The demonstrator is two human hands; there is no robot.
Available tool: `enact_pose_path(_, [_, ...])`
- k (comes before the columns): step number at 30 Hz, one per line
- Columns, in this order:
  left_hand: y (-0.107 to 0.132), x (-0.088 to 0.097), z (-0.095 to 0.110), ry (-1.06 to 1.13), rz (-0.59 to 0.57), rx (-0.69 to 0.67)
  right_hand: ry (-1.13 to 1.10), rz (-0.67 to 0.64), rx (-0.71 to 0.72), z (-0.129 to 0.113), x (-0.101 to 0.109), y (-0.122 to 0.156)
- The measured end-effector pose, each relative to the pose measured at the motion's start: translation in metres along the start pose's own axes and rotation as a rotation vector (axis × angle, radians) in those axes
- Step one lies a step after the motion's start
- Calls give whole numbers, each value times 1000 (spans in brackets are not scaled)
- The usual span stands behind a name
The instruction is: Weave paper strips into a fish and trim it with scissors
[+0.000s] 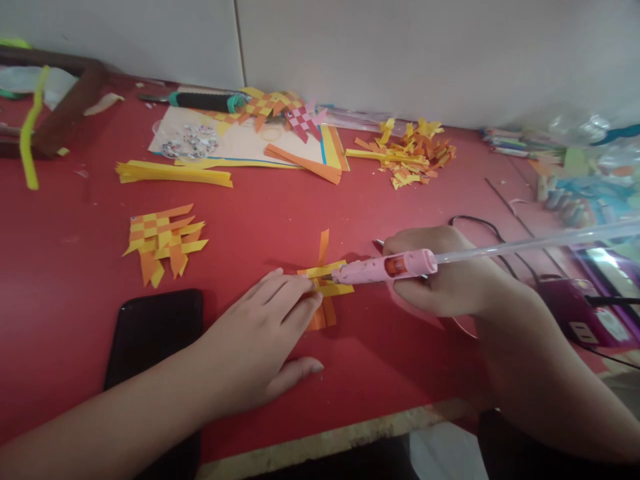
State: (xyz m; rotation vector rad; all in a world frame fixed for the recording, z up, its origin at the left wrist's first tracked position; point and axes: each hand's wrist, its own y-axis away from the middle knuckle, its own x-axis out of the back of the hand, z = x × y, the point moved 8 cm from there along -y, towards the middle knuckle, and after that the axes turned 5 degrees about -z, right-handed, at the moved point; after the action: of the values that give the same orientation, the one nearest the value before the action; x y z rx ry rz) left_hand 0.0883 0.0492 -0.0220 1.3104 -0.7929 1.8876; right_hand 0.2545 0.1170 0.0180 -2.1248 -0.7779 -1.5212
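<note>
My right hand (440,270) is closed around a pink glue gun (367,268), with a long clear glue stick (530,245) running out of its back. The nozzle points left, at or just over a small weave of orange and yellow paper strips (336,289). A thin metal tip (379,244) also pokes out beside the right fingers; the rest of that tool is hidden. My left hand (273,327) lies flat, fingers stretched, its fingertips pressing the left part of the weave, which they partly cover. To the left sits a woven paper fish (163,237).
A black phone (155,327) lies by my left forearm. Behind are yellow strips (173,173), a bag of googly eyes (187,141), a utility knife (205,101), more paper fish (303,120) and a scrap pile (413,153). A purple power strip (575,310) and cables sit at right.
</note>
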Motion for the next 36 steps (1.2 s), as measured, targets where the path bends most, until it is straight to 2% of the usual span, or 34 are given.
enact_pose_path(24, [-2, 1, -1, 23, 5, -10, -3, -37, 34, -8, 0, 1])
enact_pose_path(29, [-2, 0, -2, 45, -11, 2, 10, -26, 84, -12, 1, 3])
enact_pose_path(36, [-2, 1, -1, 47, 5, -6, 87, -91, 50, -15, -3, 6])
